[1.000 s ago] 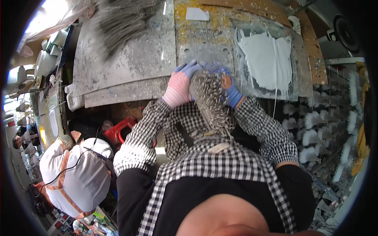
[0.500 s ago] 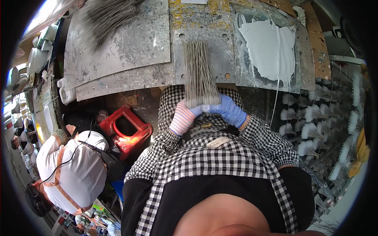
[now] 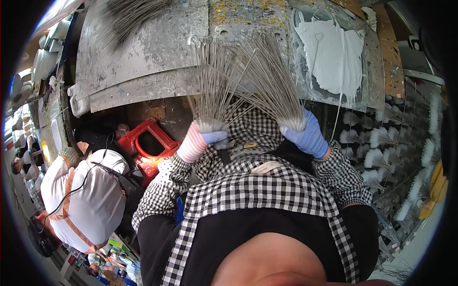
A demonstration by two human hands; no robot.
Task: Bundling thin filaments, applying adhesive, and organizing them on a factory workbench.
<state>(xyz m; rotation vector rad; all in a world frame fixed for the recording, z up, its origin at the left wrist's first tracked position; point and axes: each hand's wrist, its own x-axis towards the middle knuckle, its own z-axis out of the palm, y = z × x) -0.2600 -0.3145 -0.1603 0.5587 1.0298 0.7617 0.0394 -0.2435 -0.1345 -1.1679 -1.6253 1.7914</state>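
Observation:
A bundle of thin twisted-wire brushes [image 3: 211,81] stands in my left hand [image 3: 194,143], which wears a pink-striped glove with blue fingers. Its pale bristle ends sit by the palm, and the looped wire ends fan out over the bench edge. My right hand [image 3: 309,136], in a blue glove, is closed round a second bundle of wire brushes [image 3: 274,78] that leans to the upper left. Some wires of the two bundles cross in the middle. Both hands are above my checked apron [image 3: 257,195], well apart from each other.
White paste [image 3: 329,57] is spread on a sheet at the bench's right. More wire brushes [image 3: 131,21] lie at the far left on a grey board [image 3: 148,62]. A red stool [image 3: 152,143] and a person in white [image 3: 86,200] are at left; brushes hang on a rack [image 3: 381,138] at right.
The single bundle of wire brushes held in both hands is now split in two. My left hand has moved left with one part, my right hand right with the other.

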